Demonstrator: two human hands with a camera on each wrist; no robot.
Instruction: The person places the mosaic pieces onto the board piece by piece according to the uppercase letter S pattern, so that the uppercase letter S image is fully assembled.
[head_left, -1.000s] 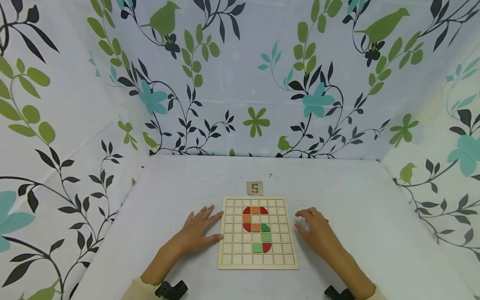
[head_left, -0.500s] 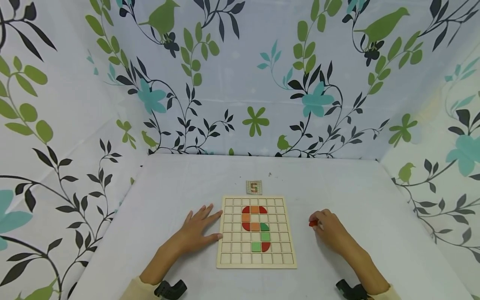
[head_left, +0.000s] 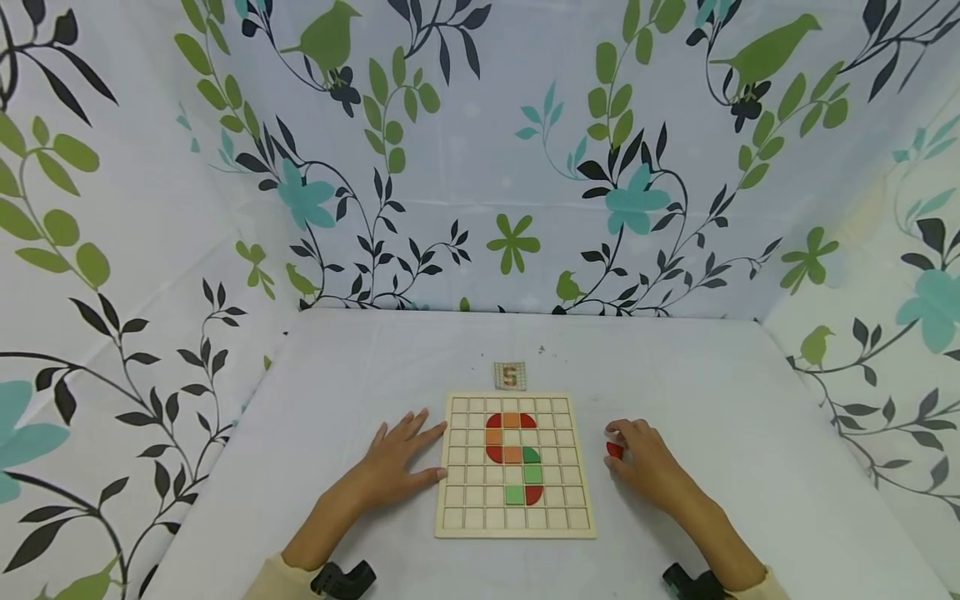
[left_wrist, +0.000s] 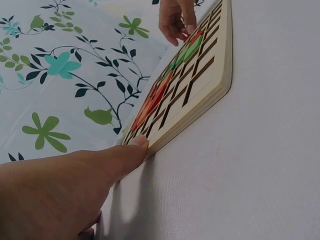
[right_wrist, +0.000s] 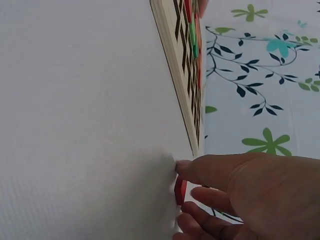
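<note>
In the head view, a square wooden grid board [head_left: 467, 517] lies on the table with red, orange and green pieces set in an S-like shape. My left hand [head_left: 401, 457] lies with spread fingers at the board's left edge; its thumb [left_wrist: 134, 149] touches the rim in the left wrist view. To the right of the board, my right hand [head_left: 647, 458] has its thumb and fingers curled about a loose red quarter-circle piece [head_left: 614, 450]. The right wrist view shows this red piece [right_wrist: 180, 191] between thumb and fingers, low at the table surface.
A small pattern card [head_left: 510, 376] with an S design lies just beyond the board. White cloth covers the table [head_left: 375, 350]. Patterned fabric [head_left: 465, 167] with leaves and birds hangs behind and on both sides.
The right hand first moved right, away from the board, and took the red piece between its fingers. It then came slightly back left with the piece. The left hand kept its place.
</note>
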